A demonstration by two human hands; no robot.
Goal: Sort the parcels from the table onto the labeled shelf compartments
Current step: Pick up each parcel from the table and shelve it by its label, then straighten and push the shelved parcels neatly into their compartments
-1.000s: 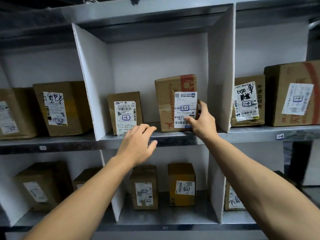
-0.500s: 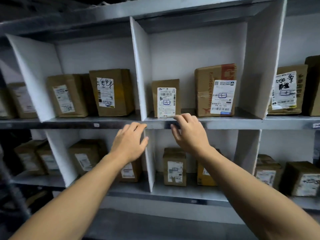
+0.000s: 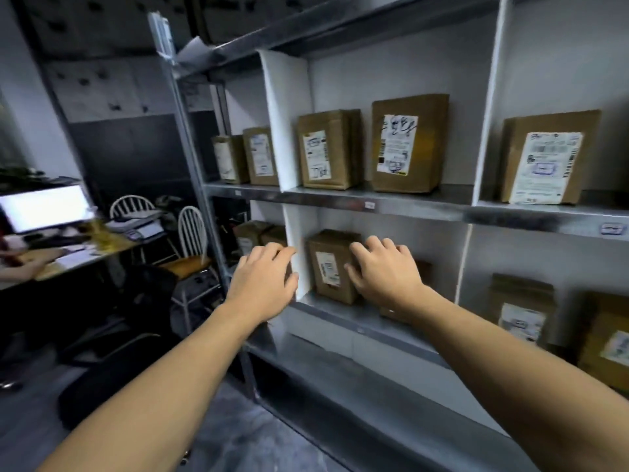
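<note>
Parcels [image 3: 408, 144] stand upright near the front edges of the shelf [image 3: 418, 204] boards. Your left hand [image 3: 263, 282] and right hand [image 3: 386, 275] are loose and hold nothing, up by the lower board's front edge.

Markings in view: blur leaves no word or number legible
Upper shelf [image 3: 456, 197]: the tall parcel [image 3: 425, 158] bears a white label [image 3: 396, 143] with a black handwritten scrawl across its top, characters unclear; the squat parcel [image 3: 340, 144] beside it bears a printed slip [image 3: 316, 155], text smeared; the right-hand parcel [image 3: 590, 131] bears a large waybill [image 3: 544, 166] with barcode strips along its top and right edge and a blue boxed mark at centre. Lower shelf [image 3: 326, 310]: the front parcel [image 3: 332, 241] bears a small slip [image 3: 327, 269], unreadable. Front rail: one white tag [image 3: 369, 205] and one blue-marked tag [image 3: 612, 228], both too small to read
</note>
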